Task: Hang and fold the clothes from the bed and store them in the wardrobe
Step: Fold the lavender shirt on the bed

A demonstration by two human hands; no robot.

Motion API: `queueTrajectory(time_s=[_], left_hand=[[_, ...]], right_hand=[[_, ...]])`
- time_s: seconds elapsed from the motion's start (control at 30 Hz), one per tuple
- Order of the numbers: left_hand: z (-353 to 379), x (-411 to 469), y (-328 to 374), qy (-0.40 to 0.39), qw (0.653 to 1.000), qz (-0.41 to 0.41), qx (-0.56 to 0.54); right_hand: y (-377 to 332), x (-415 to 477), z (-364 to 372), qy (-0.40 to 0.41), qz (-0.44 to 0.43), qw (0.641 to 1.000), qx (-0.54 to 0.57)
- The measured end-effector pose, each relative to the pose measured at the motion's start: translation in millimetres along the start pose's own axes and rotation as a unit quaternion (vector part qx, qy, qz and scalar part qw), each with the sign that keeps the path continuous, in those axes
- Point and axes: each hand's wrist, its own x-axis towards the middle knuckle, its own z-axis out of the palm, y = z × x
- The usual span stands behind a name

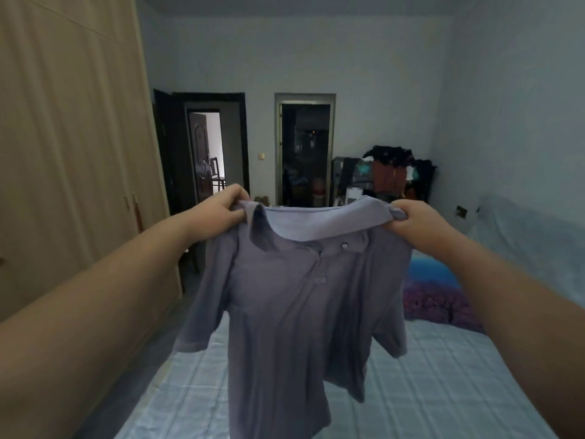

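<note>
Outstretched left hand [223, 205] and right hand [418, 218] pinch shirt [300, 296] shoulders.

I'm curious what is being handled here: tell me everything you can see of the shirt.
The shirt is a grey-purple, short-sleeved polo of soft, thin-looking fabric, with a lighter collar and buttons down a short placket. It hangs unfolded in the air over the bed, front toward the camera, slightly creased. The left hand and right hand pinch it at either end of the collar. Its hem runs out of frame.
</note>
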Motion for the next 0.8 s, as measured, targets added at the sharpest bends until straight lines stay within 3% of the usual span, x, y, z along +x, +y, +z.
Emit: queueTrajectory(time_s=[0.17,0.3,0.4,0.47,0.53,0.63,0.73,0.8], left_hand=[[-25.9,-6.9,4.7,-0.090,0.990,-0.003,0.107],[-43.5,-4.3,-9.0,-0.031,0.979,0.000,0.204],[-45.7,-1.8,-15.8,0.011,0.970,0.004,0.244],[-41.5,-0.6,-19.6,0.061,0.965,-0.015,0.254],[-37.0,-1.1,-23.5,0.111,0.960,-0.039,0.255],[-33.6,-5.3,-26.3,0.157,0.967,-0.064,0.190],[-31.0,-8.4,-34.3,0.096,0.988,-0.117,-0.007],[-27.7,-13.1,-36.6,0.067,0.980,-0.147,-0.113]], right_hand=[[2.7,-3.0,-19.1,0.028,0.006,0.999,-0.023],[1.0,-10.2,-39.8,-0.078,0.041,0.993,-0.081],[-9.8,-18.1,-47.1,-0.177,0.073,0.981,-0.027],[-13.3,-21.2,-48.2,-0.177,0.071,0.981,0.027],[-14.1,-23.2,-46.7,-0.151,0.061,0.987,0.014],[-9.6,-24.1,-38.7,-0.102,0.047,0.992,-0.059],[-2.3,-22.7,-29.1,-0.041,0.035,0.992,-0.112],[2.8,-23.5,-21.3,0.014,0.015,0.991,-0.132]])
